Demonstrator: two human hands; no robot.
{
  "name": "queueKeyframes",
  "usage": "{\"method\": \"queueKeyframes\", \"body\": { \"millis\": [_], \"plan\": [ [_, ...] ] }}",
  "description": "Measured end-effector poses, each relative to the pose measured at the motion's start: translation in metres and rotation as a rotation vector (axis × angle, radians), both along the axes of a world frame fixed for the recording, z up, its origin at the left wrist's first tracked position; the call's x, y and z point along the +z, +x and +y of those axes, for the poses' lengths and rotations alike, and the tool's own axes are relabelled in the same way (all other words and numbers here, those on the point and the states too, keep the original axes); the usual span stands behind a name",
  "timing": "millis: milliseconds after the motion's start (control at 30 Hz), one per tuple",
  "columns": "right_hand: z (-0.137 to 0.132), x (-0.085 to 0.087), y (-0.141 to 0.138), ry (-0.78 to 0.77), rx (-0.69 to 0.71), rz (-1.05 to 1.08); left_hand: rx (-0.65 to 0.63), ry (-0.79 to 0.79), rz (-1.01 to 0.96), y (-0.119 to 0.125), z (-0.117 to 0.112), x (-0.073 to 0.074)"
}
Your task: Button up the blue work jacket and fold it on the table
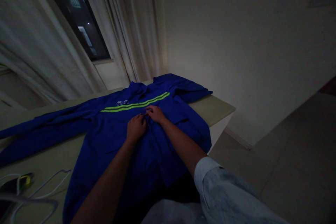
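The right hand [155, 113] appears to pinch the front placket [154, 143] of the blue work jacket [110, 140], spread mid-view on the table [219, 109]; the left hand [136, 126] curls beside it at 8 o'clock, gripping or resting, I cannot tell. Both edges are best kept level, the cloth slack. The collar [138, 89] points just short of 12, the body's long axis running to nearly 6

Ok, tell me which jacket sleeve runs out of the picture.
The sleeve on the picture's left: it crosses the left edge, while the other sleeve ends in view.
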State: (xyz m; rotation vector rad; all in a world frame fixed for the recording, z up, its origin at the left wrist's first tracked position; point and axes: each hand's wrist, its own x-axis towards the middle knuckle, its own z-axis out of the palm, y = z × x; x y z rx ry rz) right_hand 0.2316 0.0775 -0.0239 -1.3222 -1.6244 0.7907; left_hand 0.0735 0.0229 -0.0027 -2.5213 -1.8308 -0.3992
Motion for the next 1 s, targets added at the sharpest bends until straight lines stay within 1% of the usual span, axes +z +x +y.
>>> {"method": "queueKeyframes", "body": {
  "millis": [100,200,267,367,467,567,667,733,833,1000],
  "plan": [
    [0.0,0.002,-0.001,-0.011,-0.021,-0.079,-0.019,-0.021,0.033,-0.001,0.002,0.006],
    [0.004,0.005,-0.002,-0.037,-0.055,-0.174,-0.072,-0.046,0.059,-0.005,0.008,0.015],
    [0.011,0.007,-0.002,-0.049,-0.046,-0.223,-0.088,-0.047,0.063,-0.008,0.012,0.019],
    [0.03,0.014,0.002,-0.046,-0.02,-0.277,-0.073,-0.021,0.048,-0.01,0.014,0.017],
    [0.06,0.026,0.01,-0.018,-0.058,-0.299,-0.061,-0.003,0.021,-0.01,0.012,0.012],
    [0.099,0.039,0.016,-0.025,-0.165,-0.294,-0.059,0.003,-0.001,-0.009,0.01,0.01],
    [0.141,0.047,0.014,-0.078,-0.288,-0.281,-0.054,-0.004,-0.03,-0.008,0.009,0.01],
    [0.167,0.047,0.007,-0.109,-0.358,-0.272,-0.048,-0.016,-0.06,-0.008,0.009,0.01],
    [0.2,0.043,-0.004,-0.125,-0.429,-0.26,-0.036,-0.028,-0.105,-0.007,0.01,0.008],
    [0.245,0.041,-0.019,-0.112,-0.46,-0.259,-0.024,-0.057,-0.174,-0.006,0.01,0.008]
  ]
}}
